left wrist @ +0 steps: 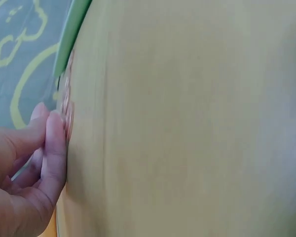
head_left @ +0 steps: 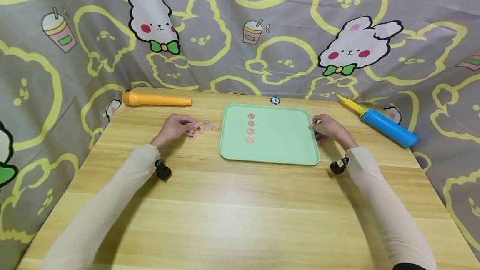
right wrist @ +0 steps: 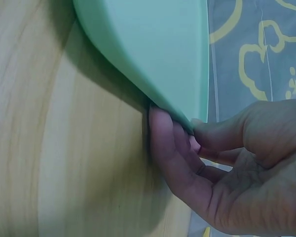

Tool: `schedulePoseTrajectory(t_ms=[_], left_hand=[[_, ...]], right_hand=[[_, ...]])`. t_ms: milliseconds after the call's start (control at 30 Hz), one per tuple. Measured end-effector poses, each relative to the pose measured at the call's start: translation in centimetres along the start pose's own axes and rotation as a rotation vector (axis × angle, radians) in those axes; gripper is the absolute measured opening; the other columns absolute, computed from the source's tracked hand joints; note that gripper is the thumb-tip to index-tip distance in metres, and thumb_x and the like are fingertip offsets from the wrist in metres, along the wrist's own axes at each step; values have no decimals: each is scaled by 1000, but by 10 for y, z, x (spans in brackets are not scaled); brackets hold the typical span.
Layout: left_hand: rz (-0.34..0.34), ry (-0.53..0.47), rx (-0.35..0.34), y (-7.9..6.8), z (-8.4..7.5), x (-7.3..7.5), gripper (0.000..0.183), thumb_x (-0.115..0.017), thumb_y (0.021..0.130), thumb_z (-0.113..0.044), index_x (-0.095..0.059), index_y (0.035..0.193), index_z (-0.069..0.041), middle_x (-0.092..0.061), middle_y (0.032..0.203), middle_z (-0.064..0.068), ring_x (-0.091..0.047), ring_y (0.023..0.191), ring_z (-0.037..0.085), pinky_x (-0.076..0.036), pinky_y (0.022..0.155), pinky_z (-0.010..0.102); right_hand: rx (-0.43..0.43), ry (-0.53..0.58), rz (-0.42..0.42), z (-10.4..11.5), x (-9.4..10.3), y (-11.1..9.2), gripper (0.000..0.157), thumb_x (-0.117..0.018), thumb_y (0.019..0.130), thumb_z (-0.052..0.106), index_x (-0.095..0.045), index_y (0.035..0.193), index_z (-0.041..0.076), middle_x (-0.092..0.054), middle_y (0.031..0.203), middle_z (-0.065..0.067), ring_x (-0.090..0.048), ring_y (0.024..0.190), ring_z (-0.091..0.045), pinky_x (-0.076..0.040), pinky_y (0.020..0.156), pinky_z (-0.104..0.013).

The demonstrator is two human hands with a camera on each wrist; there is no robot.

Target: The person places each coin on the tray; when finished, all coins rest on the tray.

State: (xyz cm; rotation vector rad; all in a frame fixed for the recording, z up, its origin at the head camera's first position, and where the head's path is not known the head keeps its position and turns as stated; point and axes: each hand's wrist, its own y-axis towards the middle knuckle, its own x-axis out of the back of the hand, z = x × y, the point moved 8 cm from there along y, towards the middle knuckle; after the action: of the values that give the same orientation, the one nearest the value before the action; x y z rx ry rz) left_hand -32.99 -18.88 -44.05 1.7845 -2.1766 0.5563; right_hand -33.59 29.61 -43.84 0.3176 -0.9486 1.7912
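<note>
My left hand (head_left: 175, 129) brings thumb and finger together at the tips just beside the loose coins (head_left: 208, 128); I cannot tell whether a coin sits between them. The nearest coins lie right by my fingertips, flat on the surface (head_left: 232, 211), bunched close enough that some seem to touch. A narrow strip of wood separates the bunch from the tray's left rim.

My right hand (head_left: 328, 127) grips the tray (head_left: 285, 136) at its right rim, thumb at the upper edge and fingers curled against the outer side. Within the rim, left of the middle, four coins (head_left: 251, 131) stand in a row running from far to near, each apart from the next. Right of that row a wide stretch of green reaches to my right thumb; left of it, a slimmer band runs to the rim.

Beyond the tray's far rim the margin is thin: a chip (head_left: 275, 100) lies there, near the surface's back edge and the curtain (head_left: 217, 24). An orange stick (head_left: 159, 99) runs along the back left edge, well beyond my left fingers. A pump (head_left: 388, 127) slants along the right edge, outside my right hand, its yellow tip toward the curtain.

Nearer me, wood spreads broadly between my two sleeves (head_left: 108, 203), giving room below the tray's near rim.
</note>
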Motion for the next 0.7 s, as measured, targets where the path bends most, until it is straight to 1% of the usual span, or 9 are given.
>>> schedulePoseTrajectory(t_ms=[67, 167, 267, 367, 500, 567, 700], left_hand=[[-11, -25, -9, -1, -2, -1, 26, -67, 103, -7, -71, 119, 13, -75, 109, 29, -73, 70, 7, -63, 72, 25], [-42, -29, -30, -2, -6, 1, 28, -63, 105, -6, -69, 123, 14, -71, 116, 33, -73, 73, 5, -62, 75, 23], [-74, -32, -26, -3, -8, 6, 29, -61, 106, -6, -67, 127, 13, -69, 119, 35, -73, 76, 4, -62, 78, 22], [-90, -61, -13, -3, -11, 9, 29, -63, 105, -6, -67, 126, 13, -70, 119, 35, -74, 76, 5, -62, 80, 24], [-103, -72, -29, -3, -19, 6, 26, -69, 101, -4, -70, 121, 12, -73, 115, 31, -76, 77, 8, -63, 81, 30], [-106, -67, -41, -3, -24, 3, 25, -72, 99, -6, -72, 118, 11, -75, 112, 28, -76, 78, 10, -64, 81, 32], [-102, -40, -50, -4, -30, -3, 28, -78, 97, -18, -75, 115, 4, -77, 106, 19, -77, 84, 19, -64, 80, 32]], right_hand=[[-2, 2, -4, -1, 1, 0, 15, -45, 112, 10, -45, 108, -5, -60, 83, -12, -66, 66, -16, -62, 61, -35], [2, 5, -5, 0, 1, 0, 15, -45, 112, 10, -45, 109, -5, -60, 84, -12, -66, 66, -16, -62, 61, -34], [8, 9, -1, 1, 1, 0, 15, -45, 112, 10, -45, 110, -5, -60, 83, -12, -66, 66, -16, -62, 61, -34], [15, 7, 6, 1, 0, -1, 16, -45, 112, 10, -45, 110, -6, -60, 83, -13, -66, 66, -17, -62, 61, -35], [13, 5, 13, 1, 0, -2, 16, -45, 112, 10, -44, 108, -5, -59, 83, -12, -66, 65, -17, -62, 60, -35], [11, 5, 15, 0, 0, -2, 16, -45, 112, 10, -44, 108, -5, -60, 82, -12, -66, 66, -17, -62, 60, -35], [12, -1, 13, 0, 0, -2, 16, -45, 112, 10, -45, 109, -5, -60, 82, -12, -66, 65, -16, -62, 60, -34]])
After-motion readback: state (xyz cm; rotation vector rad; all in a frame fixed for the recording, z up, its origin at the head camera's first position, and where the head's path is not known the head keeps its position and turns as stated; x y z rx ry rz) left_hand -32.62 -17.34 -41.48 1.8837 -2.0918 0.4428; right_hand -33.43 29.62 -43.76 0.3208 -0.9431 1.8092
